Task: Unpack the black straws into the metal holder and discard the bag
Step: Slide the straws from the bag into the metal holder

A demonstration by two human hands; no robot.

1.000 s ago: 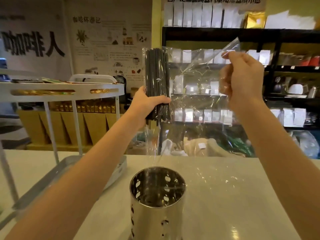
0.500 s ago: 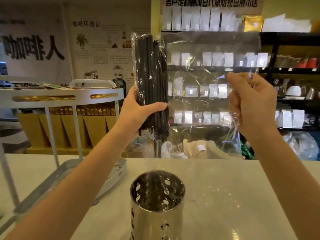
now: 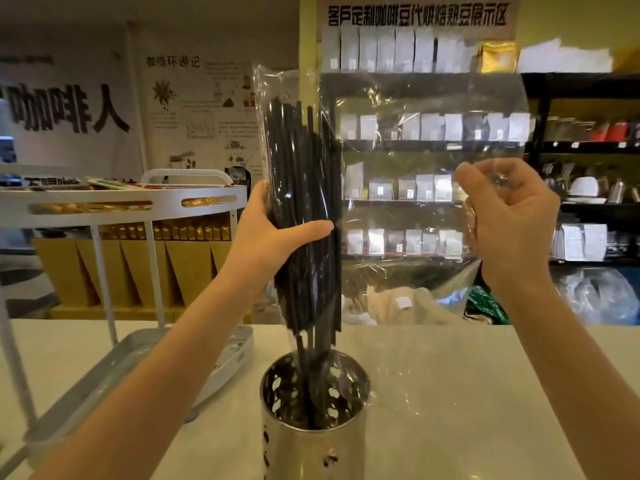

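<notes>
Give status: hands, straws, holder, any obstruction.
Left hand gripping black straws through bag; right hand pinching bag's far side. Some straws dropping into metal holder. Bag's open end drapes into holder mouth.

A: What carries everything here?

B: A pale, smooth stone-look counter (image 3: 467, 393), running the full width of the view.

A: And what rests directly on it?

B: Near the front edge stands a shiny cylindrical metal holder with punched holes (image 3: 313, 441), upright, with black straws (image 3: 313, 386) inside. To its left sits a white metal tiered rack (image 3: 114, 209); its grey bottom tray (image 3: 114, 372) lies on the counter, just beside the holder.
</notes>
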